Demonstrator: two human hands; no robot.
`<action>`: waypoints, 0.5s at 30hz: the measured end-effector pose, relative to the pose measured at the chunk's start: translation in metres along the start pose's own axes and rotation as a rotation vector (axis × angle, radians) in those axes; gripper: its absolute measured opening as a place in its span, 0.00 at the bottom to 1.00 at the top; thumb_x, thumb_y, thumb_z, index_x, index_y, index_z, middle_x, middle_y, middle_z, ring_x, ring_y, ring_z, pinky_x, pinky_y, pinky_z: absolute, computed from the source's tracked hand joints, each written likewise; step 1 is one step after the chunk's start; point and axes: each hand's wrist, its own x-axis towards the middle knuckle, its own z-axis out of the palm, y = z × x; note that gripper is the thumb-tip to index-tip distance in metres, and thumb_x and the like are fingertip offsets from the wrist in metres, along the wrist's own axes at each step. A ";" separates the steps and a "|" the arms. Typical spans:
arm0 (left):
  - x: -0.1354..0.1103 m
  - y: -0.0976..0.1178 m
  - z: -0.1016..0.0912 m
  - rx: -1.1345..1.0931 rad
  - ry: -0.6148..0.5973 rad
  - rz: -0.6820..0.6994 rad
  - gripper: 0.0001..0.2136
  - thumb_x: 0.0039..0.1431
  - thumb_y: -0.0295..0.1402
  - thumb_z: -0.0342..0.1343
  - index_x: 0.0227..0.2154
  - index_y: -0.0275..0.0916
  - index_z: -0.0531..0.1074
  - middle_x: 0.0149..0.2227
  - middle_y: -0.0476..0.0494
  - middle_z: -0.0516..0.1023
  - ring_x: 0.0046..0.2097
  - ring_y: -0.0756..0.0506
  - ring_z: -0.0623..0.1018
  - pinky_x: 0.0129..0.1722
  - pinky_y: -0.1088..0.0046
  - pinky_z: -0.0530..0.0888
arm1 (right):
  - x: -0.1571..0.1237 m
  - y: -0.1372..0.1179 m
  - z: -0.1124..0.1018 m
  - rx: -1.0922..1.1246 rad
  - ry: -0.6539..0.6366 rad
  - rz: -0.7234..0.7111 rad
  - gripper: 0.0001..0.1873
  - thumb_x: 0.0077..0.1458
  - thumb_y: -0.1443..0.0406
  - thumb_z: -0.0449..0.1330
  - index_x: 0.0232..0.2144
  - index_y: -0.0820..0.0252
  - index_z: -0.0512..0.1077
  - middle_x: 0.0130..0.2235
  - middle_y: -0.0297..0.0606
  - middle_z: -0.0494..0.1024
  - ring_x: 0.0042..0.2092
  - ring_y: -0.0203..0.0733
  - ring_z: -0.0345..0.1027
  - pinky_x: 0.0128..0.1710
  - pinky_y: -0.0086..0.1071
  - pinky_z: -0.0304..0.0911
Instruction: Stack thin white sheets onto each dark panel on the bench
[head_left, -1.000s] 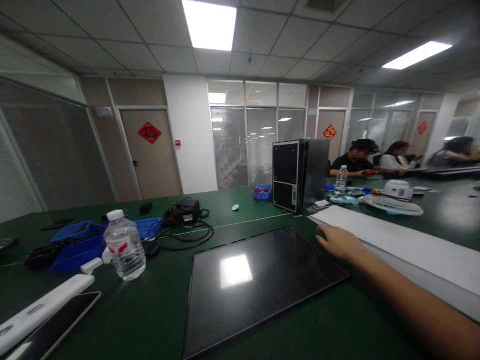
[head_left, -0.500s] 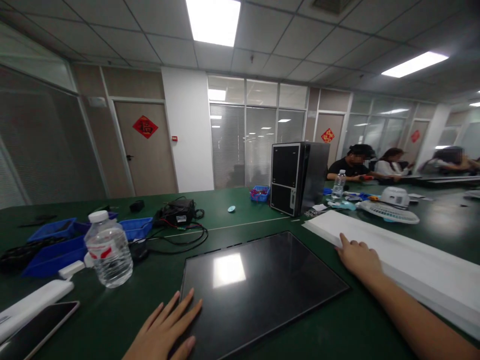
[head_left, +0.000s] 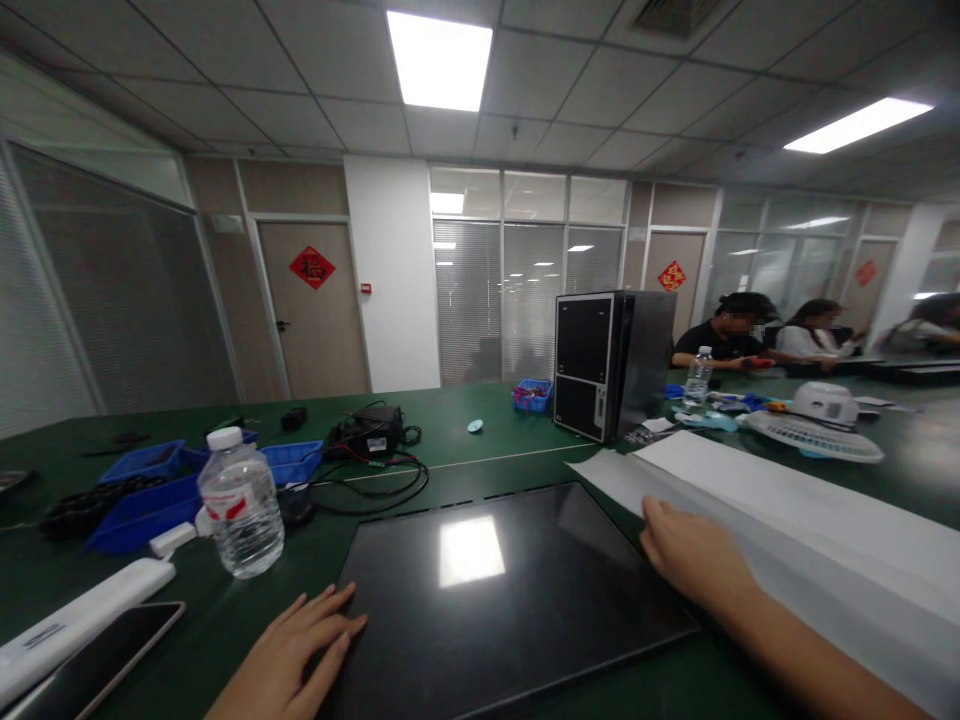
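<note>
A flat black screen panel point(head_left: 510, 600) lies on the green table, a ceiling light mirrored in its glossy face. My left hand point(head_left: 289, 650) is at the panel's left edge, fingers stretched out and touching its border, holding nothing. Beyond the panel's right edge, my right hand point(head_left: 694, 550) has its fingers closed on the edge of a thin, whitish translucent sheet point(head_left: 795, 590). That sheet slants toward the panel and partly covers the white sheets point(head_left: 795, 500) behind it. The fingertips of my right hand are partly hidden.
A water bottle point(head_left: 241, 510), a phone point(head_left: 112, 660), a white elongated device point(head_left: 82, 625) and blue trays point(head_left: 142, 515) stand at left. Behind are a black adapter with cables point(head_left: 371, 430) and a computer tower point(head_left: 615, 365). A white fan head point(head_left: 817, 430) lies at right, near seated people point(head_left: 724, 335).
My right hand has moved left with the thin sheet's edge, pulling it off the white stack toward the panel. My left hand has shifted slightly left, its fingers closer together. The view has turned slightly.
</note>
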 end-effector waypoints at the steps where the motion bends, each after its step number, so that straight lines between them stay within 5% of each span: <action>1: 0.002 0.000 0.002 0.000 0.004 -0.019 0.22 0.68 0.48 0.43 0.52 0.55 0.79 0.66 0.47 0.71 0.68 0.38 0.68 0.69 0.43 0.59 | -0.005 -0.017 -0.006 0.022 0.007 -0.064 0.09 0.65 0.67 0.50 0.43 0.59 0.69 0.40 0.45 0.81 0.37 0.50 0.78 0.30 0.35 0.58; 5: 0.006 -0.003 0.014 0.031 0.034 -0.128 0.27 0.68 0.49 0.41 0.62 0.45 0.71 0.70 0.41 0.65 0.72 0.38 0.61 0.71 0.43 0.53 | -0.030 -0.081 -0.031 0.115 -0.027 -0.340 0.12 0.62 0.73 0.51 0.44 0.59 0.70 0.36 0.42 0.81 0.35 0.48 0.77 0.31 0.35 0.59; 8: 0.007 -0.012 0.024 0.004 0.035 -0.187 0.31 0.68 0.51 0.39 0.67 0.40 0.63 0.70 0.41 0.64 0.72 0.38 0.58 0.72 0.43 0.48 | -0.048 -0.108 -0.043 0.311 -0.062 -0.555 0.07 0.65 0.67 0.54 0.41 0.57 0.73 0.40 0.41 0.82 0.41 0.49 0.76 0.40 0.38 0.65; 12: 0.006 -0.024 0.033 -0.096 0.037 -0.188 0.32 0.69 0.53 0.36 0.68 0.42 0.62 0.70 0.45 0.64 0.73 0.40 0.57 0.73 0.45 0.47 | -0.054 -0.105 -0.046 0.757 -0.087 -0.674 0.15 0.68 0.55 0.56 0.49 0.53 0.76 0.54 0.39 0.79 0.55 0.46 0.71 0.57 0.39 0.63; 15: 0.007 -0.030 0.037 -0.106 0.057 -0.192 0.32 0.68 0.55 0.40 0.66 0.43 0.64 0.70 0.44 0.65 0.72 0.38 0.58 0.72 0.43 0.49 | -0.044 -0.088 -0.040 0.759 -0.062 -0.633 0.18 0.70 0.56 0.52 0.53 0.55 0.76 0.56 0.42 0.78 0.58 0.48 0.69 0.61 0.43 0.61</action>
